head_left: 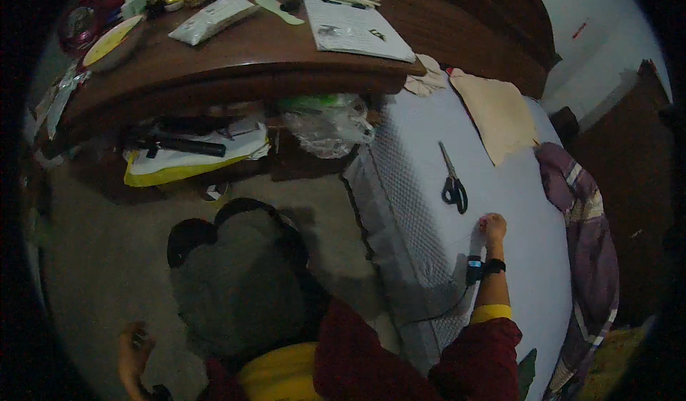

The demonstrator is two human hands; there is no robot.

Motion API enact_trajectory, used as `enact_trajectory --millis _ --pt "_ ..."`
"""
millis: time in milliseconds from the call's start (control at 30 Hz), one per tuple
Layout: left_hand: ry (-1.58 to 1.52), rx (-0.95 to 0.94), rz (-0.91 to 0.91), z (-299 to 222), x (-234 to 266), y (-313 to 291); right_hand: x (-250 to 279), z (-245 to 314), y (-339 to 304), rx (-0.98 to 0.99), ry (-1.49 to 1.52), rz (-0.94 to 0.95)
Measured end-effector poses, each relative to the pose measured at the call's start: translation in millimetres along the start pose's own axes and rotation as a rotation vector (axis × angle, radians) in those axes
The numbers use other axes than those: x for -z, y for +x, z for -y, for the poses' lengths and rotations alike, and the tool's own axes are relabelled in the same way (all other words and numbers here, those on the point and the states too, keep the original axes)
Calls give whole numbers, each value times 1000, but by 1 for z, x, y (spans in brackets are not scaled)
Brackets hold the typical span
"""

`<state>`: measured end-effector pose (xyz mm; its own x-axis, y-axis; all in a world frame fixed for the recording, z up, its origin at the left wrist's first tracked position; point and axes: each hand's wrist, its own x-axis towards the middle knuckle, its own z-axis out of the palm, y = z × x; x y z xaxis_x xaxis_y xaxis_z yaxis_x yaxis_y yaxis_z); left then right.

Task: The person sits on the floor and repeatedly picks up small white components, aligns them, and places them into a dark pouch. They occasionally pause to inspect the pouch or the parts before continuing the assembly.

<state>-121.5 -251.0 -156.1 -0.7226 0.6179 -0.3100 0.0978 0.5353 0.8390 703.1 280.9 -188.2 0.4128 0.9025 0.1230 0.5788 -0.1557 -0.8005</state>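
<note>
My right hand point(493, 227) rests on the pale bed point(525, 279), its fingers curled into a fist. Whatever the fist may hold is hidden. Just beyond it, to the left, lies a pair of black-handled scissors point(454, 190) with the blades pointing away from me; the hand does not touch them. Low at the left, my left hand point(133, 354) hangs over the floor, apart from any furniture. Its fingers are curled toward each other, and the dim picture does not show what is between them. A dark band with a small device point(474, 268) is at my right wrist.
A dark wooden desk point(236, 76) spans the far side, bearing a notebook point(354, 29), a clear packet point(213, 18) and several bottles. Beneath it hangs a plastic bag point(329, 129). Beige cloth point(496, 111) and a purple blanket point(589, 236) lie on the bed.
</note>
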Motion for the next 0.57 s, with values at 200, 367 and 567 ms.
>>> enact_trajectory --millis 200,367,567 --pt "425 -199 -293 1 29 37 -12 53 -27 291 -1085 -385" --pt "165 -302 -397 1 12 45 6 162 -42 407 -721 -247" --pt "543 -242 -465 -57 -20 24 1 389 -149 863 285 319"
